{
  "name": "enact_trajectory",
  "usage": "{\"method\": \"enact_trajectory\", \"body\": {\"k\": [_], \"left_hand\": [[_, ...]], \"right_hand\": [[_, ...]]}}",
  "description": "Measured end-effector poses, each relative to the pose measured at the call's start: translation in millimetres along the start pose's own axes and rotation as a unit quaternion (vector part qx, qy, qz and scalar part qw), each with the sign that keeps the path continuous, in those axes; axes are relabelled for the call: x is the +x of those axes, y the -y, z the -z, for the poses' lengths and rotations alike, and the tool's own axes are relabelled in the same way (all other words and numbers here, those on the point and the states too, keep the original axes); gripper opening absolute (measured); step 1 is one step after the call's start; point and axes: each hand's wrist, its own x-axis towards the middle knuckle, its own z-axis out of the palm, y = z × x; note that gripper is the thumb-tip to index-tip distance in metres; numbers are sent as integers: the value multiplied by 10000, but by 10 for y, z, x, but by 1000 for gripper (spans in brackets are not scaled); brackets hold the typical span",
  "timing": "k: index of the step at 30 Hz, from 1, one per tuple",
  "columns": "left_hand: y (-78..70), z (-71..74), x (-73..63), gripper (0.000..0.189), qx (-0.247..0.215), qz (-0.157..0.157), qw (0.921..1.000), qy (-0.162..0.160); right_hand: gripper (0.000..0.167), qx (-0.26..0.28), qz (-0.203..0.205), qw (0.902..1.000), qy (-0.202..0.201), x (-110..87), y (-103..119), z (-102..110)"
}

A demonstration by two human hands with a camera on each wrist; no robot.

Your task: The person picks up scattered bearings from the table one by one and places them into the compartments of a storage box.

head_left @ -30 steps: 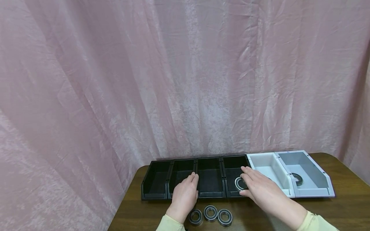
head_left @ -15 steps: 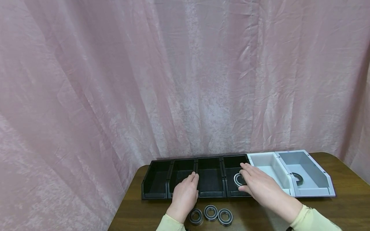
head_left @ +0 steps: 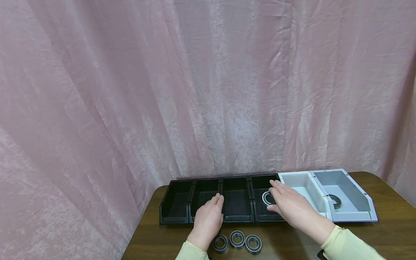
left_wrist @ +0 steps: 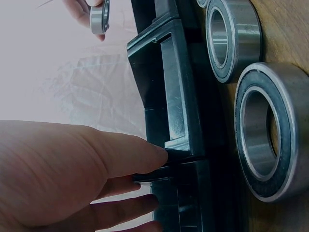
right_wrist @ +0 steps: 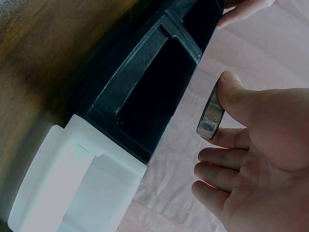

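My right hand (head_left: 292,207) pinches a steel ball bearing (right_wrist: 211,118) between thumb and forefinger, the other fingers loosely extended. In the head view this bearing (head_left: 264,198) hovers in front of the rightmost black bin (head_left: 263,216); the left wrist view has it above the bins. My left hand (head_left: 208,221) rests at the front where two middle black bins meet. Its thumb (left_wrist: 140,154) touches the rim, the fingers reach out fairly straight, and nothing is held. Three more bearings (head_left: 220,250) lie on the table between the hands, closest to the left wrist.
Several black bins stand in a row along the back of the brown wooden table (head_left: 149,238). A white bin (head_left: 325,215) and a grey bin (head_left: 354,216) continue it to the right. Inside the grey one lies a bearing (head_left: 337,202). A pink curtain (head_left: 208,90) hangs behind.
My right hand has shifted slightly up and to the left, carrying the pinched bearing along. The left hand and the bearings on the table have stayed put.
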Motion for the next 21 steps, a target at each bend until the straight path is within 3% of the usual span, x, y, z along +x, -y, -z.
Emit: {"method": "enact_trajectory", "body": {"k": [21], "left_hand": [[-3,20,-1,62,58,6,10000,32]], "right_hand": [[51,-38,-271,9993,261,101,-35,-171]]}}
